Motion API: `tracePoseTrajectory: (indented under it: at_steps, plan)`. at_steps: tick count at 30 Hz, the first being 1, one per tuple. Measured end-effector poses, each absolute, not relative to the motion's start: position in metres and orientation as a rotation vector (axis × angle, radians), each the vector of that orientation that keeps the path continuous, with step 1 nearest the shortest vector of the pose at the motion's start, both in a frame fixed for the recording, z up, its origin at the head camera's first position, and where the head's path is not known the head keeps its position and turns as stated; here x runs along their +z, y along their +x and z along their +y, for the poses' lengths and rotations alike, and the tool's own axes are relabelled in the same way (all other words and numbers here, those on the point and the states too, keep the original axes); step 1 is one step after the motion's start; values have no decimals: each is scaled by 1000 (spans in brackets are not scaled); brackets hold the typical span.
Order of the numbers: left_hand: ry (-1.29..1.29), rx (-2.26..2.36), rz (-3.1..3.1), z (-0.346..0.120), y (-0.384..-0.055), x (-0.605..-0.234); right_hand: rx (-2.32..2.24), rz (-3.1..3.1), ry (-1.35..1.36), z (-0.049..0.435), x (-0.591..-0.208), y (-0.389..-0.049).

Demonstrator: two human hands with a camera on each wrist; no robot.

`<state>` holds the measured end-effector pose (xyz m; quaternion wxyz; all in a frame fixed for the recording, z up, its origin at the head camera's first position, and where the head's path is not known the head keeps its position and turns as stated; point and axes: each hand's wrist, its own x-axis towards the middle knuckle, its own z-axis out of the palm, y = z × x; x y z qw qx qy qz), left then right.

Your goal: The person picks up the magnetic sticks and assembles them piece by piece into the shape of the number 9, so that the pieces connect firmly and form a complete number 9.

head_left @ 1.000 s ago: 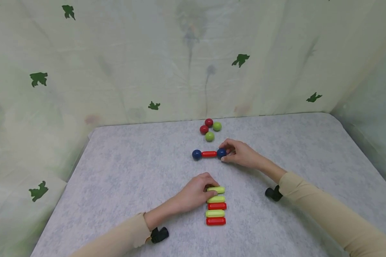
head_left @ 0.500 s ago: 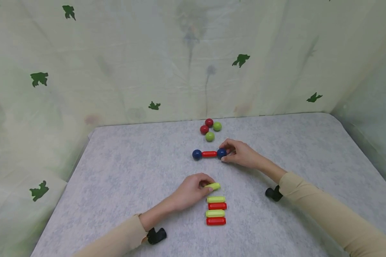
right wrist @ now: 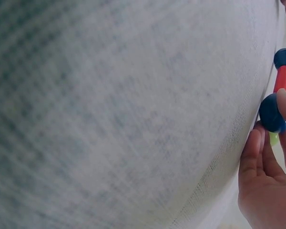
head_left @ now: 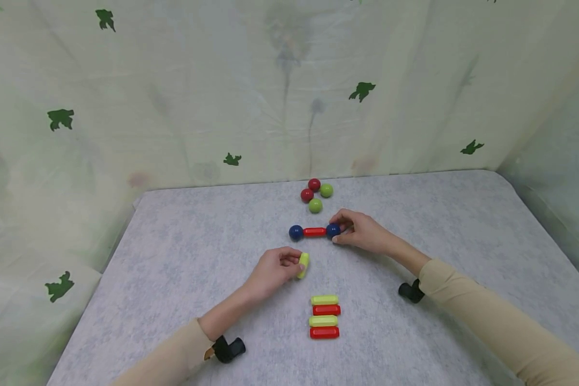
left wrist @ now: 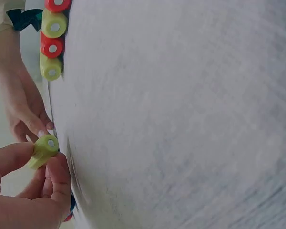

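Note:
Between thumb and fingers, my left hand [head_left: 273, 271] pinches a yellow-green rod [head_left: 303, 265], tipped nearly upright in the head view. A pale round spot marks the rod's end [left wrist: 50, 142] in the left wrist view. Farther back, my right hand [head_left: 364, 231] grips a blue ball [head_left: 333, 230] by its right side. That ball joins one end of a red rod [head_left: 314, 231], and a second blue ball [head_left: 296, 232] sits at the other end. The left hand's rod is in front of this piece, apart from it.
Nearer me, yellow-green rods [head_left: 324, 300] and red rods [head_left: 325, 333] lie in a stacked row. Behind the joined piece are red balls [head_left: 307, 195] and green balls [head_left: 316, 205]. A patterned cloth [head_left: 183, 107] hangs along the table's [head_left: 198, 225] back edge.
My left hand has lifted the top yellow-green rod off the row, moved it back and left, and turned it from sideways to nearly upright. The right hand stays on the blue ball.

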<state>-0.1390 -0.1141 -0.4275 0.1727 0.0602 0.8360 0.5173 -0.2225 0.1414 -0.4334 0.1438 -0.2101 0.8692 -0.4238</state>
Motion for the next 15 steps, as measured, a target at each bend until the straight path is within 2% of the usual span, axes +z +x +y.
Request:
tracePoseTrajectory:
  at_steps: [15]
  plan:
    - [-164,1566,2356,-117,-157,-427,-1238,2503,-605,142,-434,-220]
